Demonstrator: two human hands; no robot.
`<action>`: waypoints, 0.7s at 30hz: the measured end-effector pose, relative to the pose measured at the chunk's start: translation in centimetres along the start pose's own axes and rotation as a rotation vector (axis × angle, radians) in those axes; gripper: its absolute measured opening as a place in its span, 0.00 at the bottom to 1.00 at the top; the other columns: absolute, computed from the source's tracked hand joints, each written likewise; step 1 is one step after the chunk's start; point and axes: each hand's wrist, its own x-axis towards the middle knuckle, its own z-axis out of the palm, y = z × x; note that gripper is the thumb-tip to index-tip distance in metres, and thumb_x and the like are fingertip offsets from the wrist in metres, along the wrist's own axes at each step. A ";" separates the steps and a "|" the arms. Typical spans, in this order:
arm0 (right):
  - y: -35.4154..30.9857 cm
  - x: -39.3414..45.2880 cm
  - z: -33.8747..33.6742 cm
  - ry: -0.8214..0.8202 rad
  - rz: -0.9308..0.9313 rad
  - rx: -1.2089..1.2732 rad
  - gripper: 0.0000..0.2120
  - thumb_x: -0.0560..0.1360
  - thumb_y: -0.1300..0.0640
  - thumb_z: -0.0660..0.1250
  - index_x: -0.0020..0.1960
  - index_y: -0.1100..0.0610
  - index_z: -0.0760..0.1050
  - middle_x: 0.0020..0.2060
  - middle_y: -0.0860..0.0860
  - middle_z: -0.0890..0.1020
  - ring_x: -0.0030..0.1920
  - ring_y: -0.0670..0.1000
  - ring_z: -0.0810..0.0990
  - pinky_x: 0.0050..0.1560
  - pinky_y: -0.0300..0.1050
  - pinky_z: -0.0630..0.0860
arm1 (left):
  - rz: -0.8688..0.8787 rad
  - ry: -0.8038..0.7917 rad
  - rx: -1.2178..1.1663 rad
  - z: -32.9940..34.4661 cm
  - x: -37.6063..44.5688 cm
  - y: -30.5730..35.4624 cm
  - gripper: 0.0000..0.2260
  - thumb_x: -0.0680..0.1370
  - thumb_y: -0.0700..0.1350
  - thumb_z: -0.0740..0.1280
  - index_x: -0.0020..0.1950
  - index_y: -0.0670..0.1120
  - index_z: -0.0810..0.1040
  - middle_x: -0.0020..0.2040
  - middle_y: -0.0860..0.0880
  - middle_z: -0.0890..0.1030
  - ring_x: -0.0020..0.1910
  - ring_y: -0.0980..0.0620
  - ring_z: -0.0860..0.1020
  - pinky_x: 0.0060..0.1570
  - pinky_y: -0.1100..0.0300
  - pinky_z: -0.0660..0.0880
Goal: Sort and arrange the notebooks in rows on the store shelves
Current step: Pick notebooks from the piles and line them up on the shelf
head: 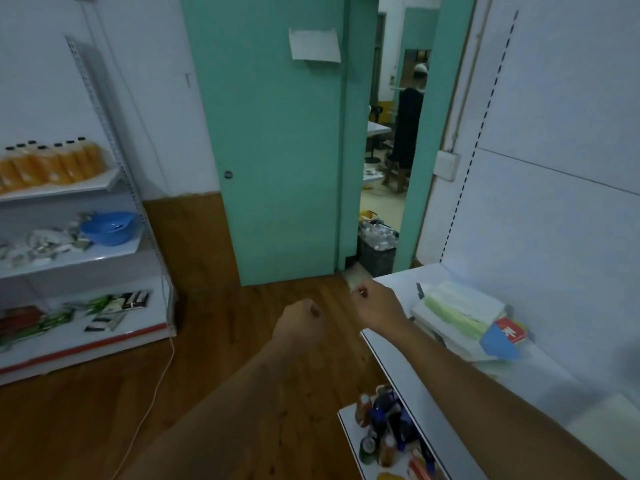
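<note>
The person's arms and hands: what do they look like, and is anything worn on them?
Both forearms are bare as far as the picture shows: no sleeves, gloves or watch are visible. The left hand and right hand carry no visible rings or markings, though the picture is somewhat blurred.

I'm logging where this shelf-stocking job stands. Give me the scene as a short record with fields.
left hand: curled in a fist, holding nothing, over the wooden floor
right hand: curled, nothing visibly held, at the corner of the white shelf
notebooks: untidy overlapping pile on that shelf, not in rows
lower shelf: bottles and cans
far shelving: orange bottles, blue bowl
door: green, ajar
</note>
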 end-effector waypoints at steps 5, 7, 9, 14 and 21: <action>2.3 6.5 -0.7 0.049 0.079 0.013 0.08 0.79 0.54 0.59 0.50 0.54 0.76 0.43 0.51 0.79 0.43 0.50 0.76 0.43 0.41 0.70 | 0.030 -0.044 -0.014 1.3 6.9 2.6 0.07 0.78 0.46 0.62 0.50 0.46 0.77 0.48 0.48 0.81 0.46 0.50 0.80 0.45 0.56 0.78; 3.9 8.5 -1.5 0.081 0.129 -0.014 0.08 0.78 0.53 0.59 0.47 0.54 0.75 0.43 0.52 0.80 0.43 0.51 0.77 0.43 0.43 0.71 | 0.075 -0.088 -0.020 2.7 9.3 3.8 0.05 0.79 0.45 0.62 0.50 0.46 0.77 0.50 0.47 0.81 0.47 0.51 0.79 0.44 0.59 0.76; 5.6 9.9 -2.5 0.131 0.190 -0.046 0.08 0.78 0.54 0.58 0.45 0.54 0.73 0.41 0.51 0.79 0.42 0.52 0.76 0.43 0.43 0.71 | 0.112 -0.139 -0.038 4.2 11.4 5.3 0.04 0.79 0.43 0.62 0.47 0.46 0.76 0.50 0.46 0.81 0.45 0.52 0.77 0.42 0.61 0.73; 11.1 11.8 -5.3 0.264 0.416 -0.118 0.08 0.78 0.54 0.59 0.47 0.57 0.74 0.46 0.53 0.80 0.47 0.52 0.78 0.46 0.41 0.70 | 0.204 -0.324 -0.062 9.3 16.4 9.4 0.07 0.78 0.46 0.65 0.53 0.44 0.77 0.51 0.45 0.81 0.47 0.51 0.79 0.47 0.60 0.78; 15.9 7.9 -8.1 0.468 0.934 -0.190 0.17 0.76 0.54 0.58 0.60 0.62 0.72 0.58 0.59 0.74 0.59 0.59 0.75 0.58 0.48 0.71 | 0.386 -0.640 0.081 14.7 19.8 13.0 0.15 0.80 0.49 0.61 0.52 0.38 0.79 0.53 0.41 0.81 0.54 0.43 0.79 0.50 0.60 0.73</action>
